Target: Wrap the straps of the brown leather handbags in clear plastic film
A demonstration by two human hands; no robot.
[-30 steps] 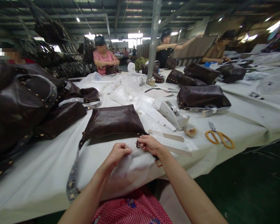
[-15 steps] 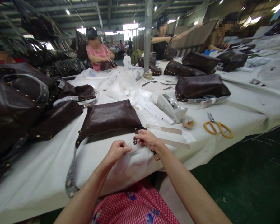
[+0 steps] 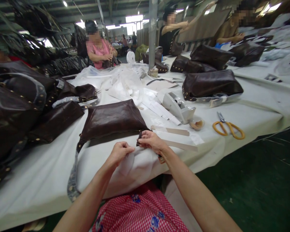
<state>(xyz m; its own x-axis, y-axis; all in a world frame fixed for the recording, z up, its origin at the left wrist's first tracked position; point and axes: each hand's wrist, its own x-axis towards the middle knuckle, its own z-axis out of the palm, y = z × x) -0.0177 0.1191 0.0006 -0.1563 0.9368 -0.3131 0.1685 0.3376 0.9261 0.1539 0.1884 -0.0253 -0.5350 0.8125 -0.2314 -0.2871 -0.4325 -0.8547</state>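
A dark brown leather bag (image 3: pixel 116 117) lies flat on the white-covered table in front of me. My right hand (image 3: pixel 151 141) is closed on a short dark strap (image 3: pixel 138 139) with small metal dots, at the bag's right corner. Under the right wrist, part of a metal buckle (image 3: pixel 161 159) shows. My left hand (image 3: pixel 120 153) is closed in a pinch just left of the strap, apart from it. Below its fingers hangs thin, cloudy plastic film (image 3: pixel 127 164), which it grips. From the bag's left corner a plastic-wrapped studded strap (image 3: pixel 73 180) droops toward the table edge.
Yellow-handled scissors (image 3: pixel 228 127) and a tape dispenser (image 3: pixel 178 108) lie to the right, near cardboard strips (image 3: pixel 171 130). More brown bags are piled at left (image 3: pixel 14 106) and right (image 3: pixel 211 84). A metal post (image 3: pixel 152 35) rises behind plastic scraps (image 3: pixel 125 82). Several co-workers sit or stand around.
The strap end in my right hand has tipped up and left, and now shows less below the fingers. My left hand has risen slightly, still pinched. The view has shifted a little.
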